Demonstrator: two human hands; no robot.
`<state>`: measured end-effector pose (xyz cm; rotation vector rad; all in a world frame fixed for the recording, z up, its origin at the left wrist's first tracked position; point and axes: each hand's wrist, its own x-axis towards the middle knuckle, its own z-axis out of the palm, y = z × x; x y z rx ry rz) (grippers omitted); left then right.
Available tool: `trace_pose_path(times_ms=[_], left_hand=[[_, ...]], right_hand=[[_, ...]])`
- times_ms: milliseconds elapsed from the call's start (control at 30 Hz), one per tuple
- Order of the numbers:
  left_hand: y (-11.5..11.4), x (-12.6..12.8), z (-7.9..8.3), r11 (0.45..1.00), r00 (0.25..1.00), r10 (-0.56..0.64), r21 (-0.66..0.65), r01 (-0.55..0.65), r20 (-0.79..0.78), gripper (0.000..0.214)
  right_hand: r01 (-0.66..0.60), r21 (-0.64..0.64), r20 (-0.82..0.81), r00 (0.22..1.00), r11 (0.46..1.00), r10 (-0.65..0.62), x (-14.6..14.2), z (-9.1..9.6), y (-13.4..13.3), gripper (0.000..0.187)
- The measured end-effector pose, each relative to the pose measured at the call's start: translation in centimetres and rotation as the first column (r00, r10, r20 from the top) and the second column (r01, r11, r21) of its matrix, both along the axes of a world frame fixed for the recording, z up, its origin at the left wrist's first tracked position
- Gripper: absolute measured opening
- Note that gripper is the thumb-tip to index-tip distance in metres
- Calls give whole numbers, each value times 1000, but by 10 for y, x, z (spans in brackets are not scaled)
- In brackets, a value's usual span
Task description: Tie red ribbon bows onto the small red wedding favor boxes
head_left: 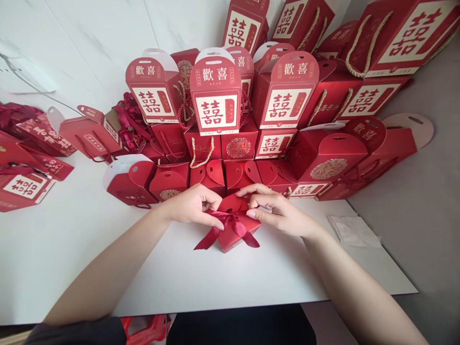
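A small red gift box (pixel 230 238) sits on the white table in front of me, with a dark red ribbon (pixel 241 231) tied in a bow on its top. Both ribbon tails hang down over the near side. At the bow's left, my left hand (pixel 194 206) is closed, its thumb and curled fingers pinching the ribbon. From the right, my right hand (pixel 278 211) pinches the other side of the bow between thumb and fingers. Its forefinger reaches over the box's rounded top flap (pixel 232 202). The loops are partly hidden by my fingers.
Stacked red gift boxes (pixel 215 96) with rope handles rise right behind my hands. More red boxes (pixel 28 187) lie at the left, and a ribbon pile (pixel 131 127) is among the stacks. A folded white tissue (pixel 354 231) lies by the grey wall (pixel 424 215) at the right.
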<state>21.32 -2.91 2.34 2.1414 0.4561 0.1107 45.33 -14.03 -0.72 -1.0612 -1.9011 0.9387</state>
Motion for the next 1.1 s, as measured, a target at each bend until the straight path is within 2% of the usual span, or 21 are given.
trace_pose_path(times_ms=[133,233,433,500,567,633,700,767,833,867,900,967,1033,1100], left_hand=[[5,0,-11,994,997,-10,-109,19,75,56],[8,-1,-14,985,997,-11,-170,23,72,52],[5,-5,-4,980,990,-120,-151,131,79,29],[1,-4,4,993,995,-88,-79,92,49,33],[-5,-3,12,998,999,-22,51,24,-38,40],[-11,-2,20,979,986,53,201,-20,-158,47],[-19,-2,27,934,952,152,354,-50,-266,54],[-27,-4,32,863,912,258,501,-69,-318,59],[-34,-5,35,794,881,345,601,-90,-325,63],[-36,-5,36,777,871,369,622,-98,-325,63],[-37,-6,37,779,867,373,619,-99,-330,63],[-35,-7,39,837,877,318,541,-80,-362,61],[-27,-8,40,929,900,193,368,-40,-390,56],[-17,-9,38,985,925,76,173,-11,-372,50]], right_hand=[[-44,15,-7,999,999,44,3,-4,3,23],[-57,2,-26,998,998,57,4,-5,3,24],[-73,-48,-108,992,996,67,3,-4,2,28],[-62,-48,-85,995,997,58,4,-4,2,29],[-41,-42,-41,998,998,40,4,-3,2,30],[-27,-33,2,1000,999,27,5,-3,2,30],[-28,-27,32,999,999,29,5,-3,2,29],[-35,-24,52,998,999,36,4,-3,2,28],[-36,-21,61,997,999,37,3,-3,2,28],[-33,-19,61,998,999,34,3,-2,1,27],[-28,-18,57,998,999,29,2,-2,1,27],[-15,-25,37,999,1000,16,1,-1,0,28],[-6,-37,-1,1000,999,6,0,0,0,29],[-13,-50,-46,999,999,11,-1,2,-1,30]])
